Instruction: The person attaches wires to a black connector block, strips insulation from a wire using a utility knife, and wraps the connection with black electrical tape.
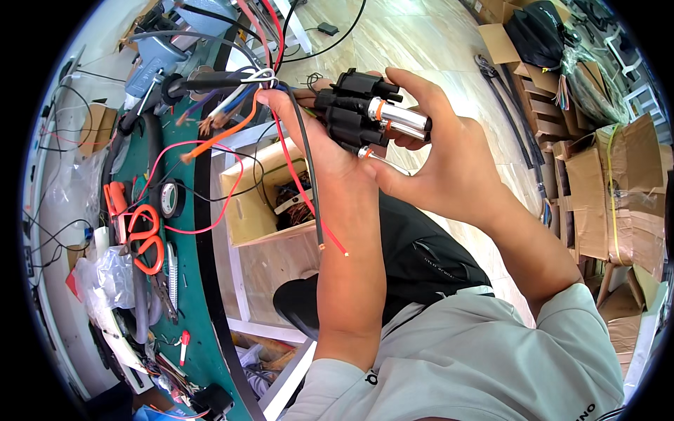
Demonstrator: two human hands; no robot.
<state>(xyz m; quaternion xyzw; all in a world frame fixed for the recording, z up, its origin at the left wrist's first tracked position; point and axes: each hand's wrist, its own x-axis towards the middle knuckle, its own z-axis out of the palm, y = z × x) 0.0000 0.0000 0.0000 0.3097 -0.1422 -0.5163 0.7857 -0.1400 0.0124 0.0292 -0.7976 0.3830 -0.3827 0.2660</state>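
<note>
- A workbench (193, 298) with a green top and black edge runs down the left side, scattered with tools and scraps.
- Tall cardboard boxes (586, 186) are stacked at the right, one bound with a yellow strap.
- A pale wooden box (242, 221) sits beside the bench with dark, tangled contents.
- Long-handled bolt cutters (519, 116) lean near the cardboard.
- A blue-grey bench vise (147, 67) stands at the bench's far end.
- The right hand (449, 154) curves around the connector end, its thumb by the lowest metal tube and its fingers on the far side, grasping the cluster.
- The left hand (326, 144) is below and left of it, thumb pressed to the wire bundle in its grip; its other fingers are mostly hidden.
- The connector cluster (354, 126), black housings and silver tubes with orange rings, is held up between the hands, in front of the body.
- The wire bundle (263, 76) meets at the left thumb; red, black and orange ends hang loose.
- Orange-handled scissors (145, 235) lie on the bench.
- A black tape roll (170, 198) is just beside them.
- A red-and-white marker (184, 349) lies nearer the body.
</note>
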